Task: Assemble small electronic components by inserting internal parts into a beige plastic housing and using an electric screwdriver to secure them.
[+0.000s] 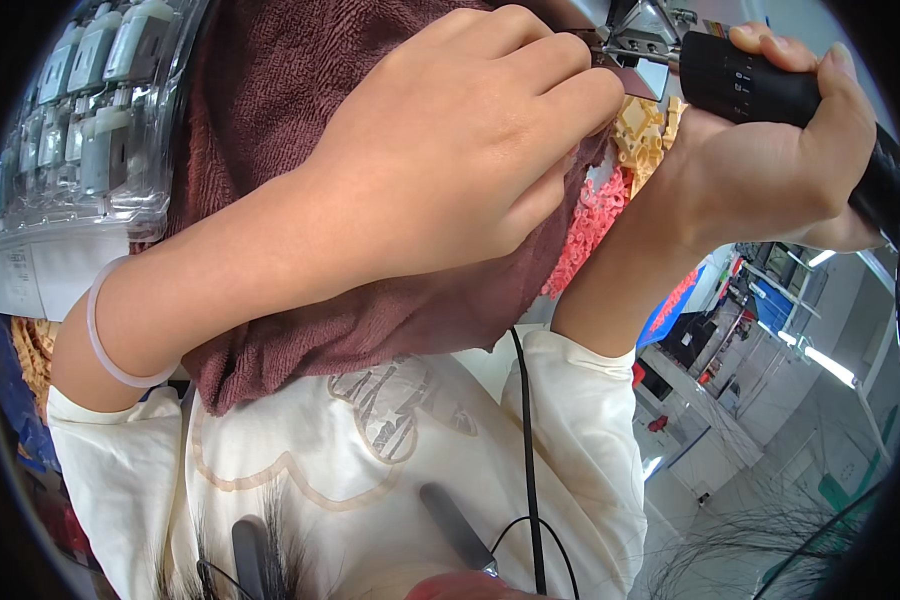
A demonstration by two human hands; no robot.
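Observation:
My right hand (760, 180) is wrapped round a black electric screwdriver (745, 78), which has a marked ring and lies nearly level at the upper right. Its tip end points left at a metal clamp-like fixture (650, 42) at the top edge. My left hand (490, 130) reaches across from the left with its fingers curled beside that fixture. The left fingertips are hidden, so what they pinch cannot be made out. Beneath the left forearm lies a maroon towel (260, 130). A small shiny plate (646, 82) shows just under the fixture.
A clear plastic tray (135, 215) of grey motor-like parts stands at the left. Yellow plastic pieces (640, 130) and pink curly pieces (592, 220) lie beyond the towel. A blue bin (655, 330) holds more pink pieces. A black cable (526, 450) hangs in front of me.

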